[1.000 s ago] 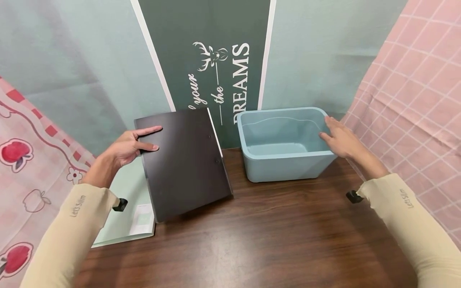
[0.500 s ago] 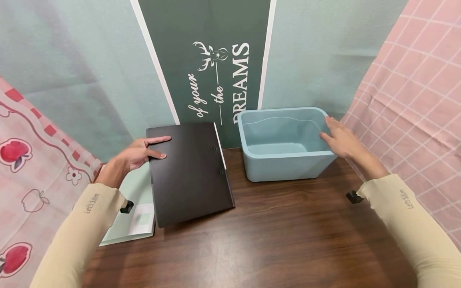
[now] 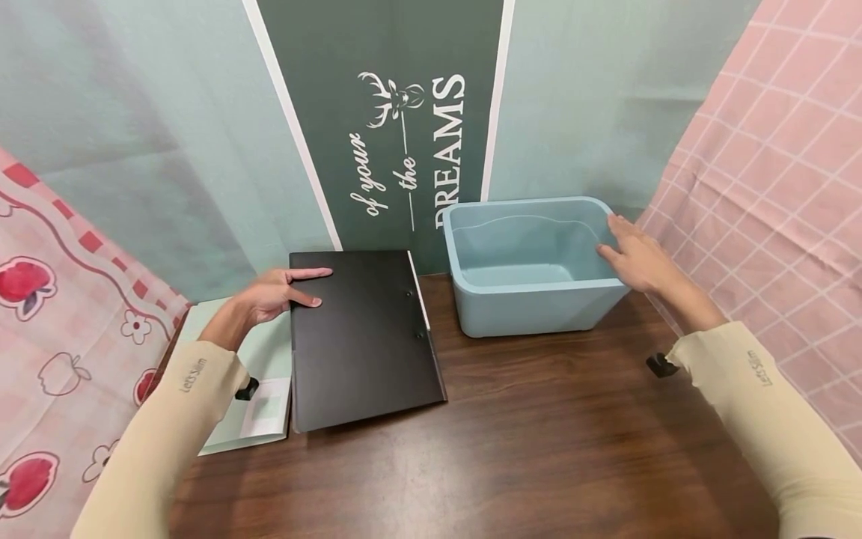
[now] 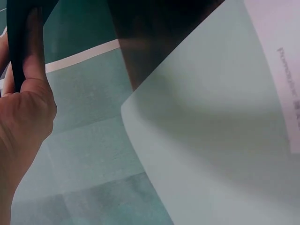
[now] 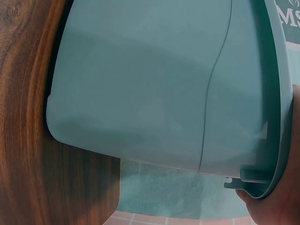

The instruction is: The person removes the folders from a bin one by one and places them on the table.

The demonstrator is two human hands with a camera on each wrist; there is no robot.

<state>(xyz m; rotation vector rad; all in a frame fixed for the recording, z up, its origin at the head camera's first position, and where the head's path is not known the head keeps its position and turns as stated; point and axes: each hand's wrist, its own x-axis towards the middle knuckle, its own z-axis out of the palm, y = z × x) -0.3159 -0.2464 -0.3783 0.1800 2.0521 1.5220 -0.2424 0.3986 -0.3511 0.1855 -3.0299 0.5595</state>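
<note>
My left hand (image 3: 268, 298) pinches a black folder (image 3: 367, 355) by its left edge in the head view, with finger and thumb lying over the dark cover. In the left wrist view, that hand (image 4: 30, 110) grips the dark edge at the upper left. A pale green folder (image 3: 269, 348) with a white label lies under and left of the black one. My right hand (image 3: 640, 258) holds the right end of a light blue plastic bin (image 3: 532, 313), by the rim. The right wrist view shows the bin's side (image 5: 145, 93) up close, the hand (image 5: 281, 201) at its lip.
The bin stands on the dark wooden table (image 3: 539, 442) against a green printed backdrop (image 3: 572, 97). A pink checked cloth (image 3: 774, 187) hangs close by on the right, a fruit-patterned cloth (image 3: 60, 322) on the left.
My left hand has moved right and lower with the black folder, which is now nearer to lying flat on the table. The right hand and the bin have stayed put.
</note>
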